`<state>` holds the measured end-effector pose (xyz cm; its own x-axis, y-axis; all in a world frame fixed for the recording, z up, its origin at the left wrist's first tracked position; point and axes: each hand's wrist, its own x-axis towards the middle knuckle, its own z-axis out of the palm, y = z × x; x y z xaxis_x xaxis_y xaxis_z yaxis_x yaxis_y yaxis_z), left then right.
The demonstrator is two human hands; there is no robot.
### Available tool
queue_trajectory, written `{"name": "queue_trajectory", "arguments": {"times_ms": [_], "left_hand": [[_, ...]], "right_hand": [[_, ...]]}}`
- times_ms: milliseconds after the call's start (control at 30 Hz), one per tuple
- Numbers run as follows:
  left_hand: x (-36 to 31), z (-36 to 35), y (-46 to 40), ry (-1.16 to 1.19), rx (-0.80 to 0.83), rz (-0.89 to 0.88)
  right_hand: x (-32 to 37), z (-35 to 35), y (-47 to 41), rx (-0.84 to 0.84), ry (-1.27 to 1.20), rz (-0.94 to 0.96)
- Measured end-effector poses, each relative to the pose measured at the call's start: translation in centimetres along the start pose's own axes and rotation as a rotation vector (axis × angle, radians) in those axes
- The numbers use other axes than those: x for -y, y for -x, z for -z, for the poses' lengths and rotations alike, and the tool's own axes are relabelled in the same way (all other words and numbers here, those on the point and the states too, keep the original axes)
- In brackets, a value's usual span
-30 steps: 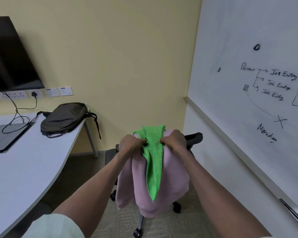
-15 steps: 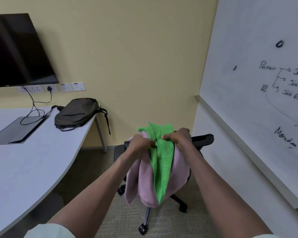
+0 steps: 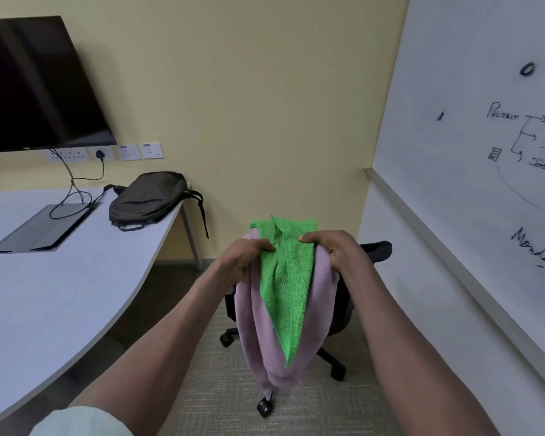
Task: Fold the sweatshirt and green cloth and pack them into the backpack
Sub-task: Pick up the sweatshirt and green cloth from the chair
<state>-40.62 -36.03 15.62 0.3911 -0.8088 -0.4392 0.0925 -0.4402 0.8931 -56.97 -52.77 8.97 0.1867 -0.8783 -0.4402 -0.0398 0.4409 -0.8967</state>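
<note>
I hold a bundle in front of me at chest height. The green cloth (image 3: 285,284) lies on top of the pale pink sweatshirt (image 3: 258,335), and both hang down in folds. My left hand (image 3: 246,258) grips the bundle's left top edge, my right hand (image 3: 339,250) grips its right top edge. The dark olive backpack (image 3: 148,201) lies on its side on the far corner of the white table (image 3: 44,297), off to my left and well apart from my hands. Whether it is zipped I cannot tell.
A black wheeled office chair (image 3: 340,313) stands behind and under the bundle. A dark screen (image 3: 35,86) hangs on the yellow wall, with cables running down to a grey floor box lid (image 3: 41,228) set in the table. A whiteboard (image 3: 485,152) covers the right wall.
The view has swung left and closer, so the table and backpack sit more centrally. My hands keep the same hold on the bundle, carried slightly away from the chair.
</note>
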Motion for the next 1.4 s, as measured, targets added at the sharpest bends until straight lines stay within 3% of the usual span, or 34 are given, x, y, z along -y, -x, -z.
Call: {"name": "queue_trajectory", "arguments": {"times_ms": [167,667,1400], "left_hand": [[-0.8,0.7,0.5,0.029,0.043,-0.145],[-3.1,9.1,4.5,0.19,-0.006,-0.527],[1.4,36.2,6.3,0.322,-0.124,-0.543]], "right_hand": [[4.2,-1.5,10.7,0.104,-0.057,0.065],[8.4,-10.0,16.4,0.184,-0.061,0.31],[4.3,-37.1,21.1,0.345,0.02,0.312]]}}
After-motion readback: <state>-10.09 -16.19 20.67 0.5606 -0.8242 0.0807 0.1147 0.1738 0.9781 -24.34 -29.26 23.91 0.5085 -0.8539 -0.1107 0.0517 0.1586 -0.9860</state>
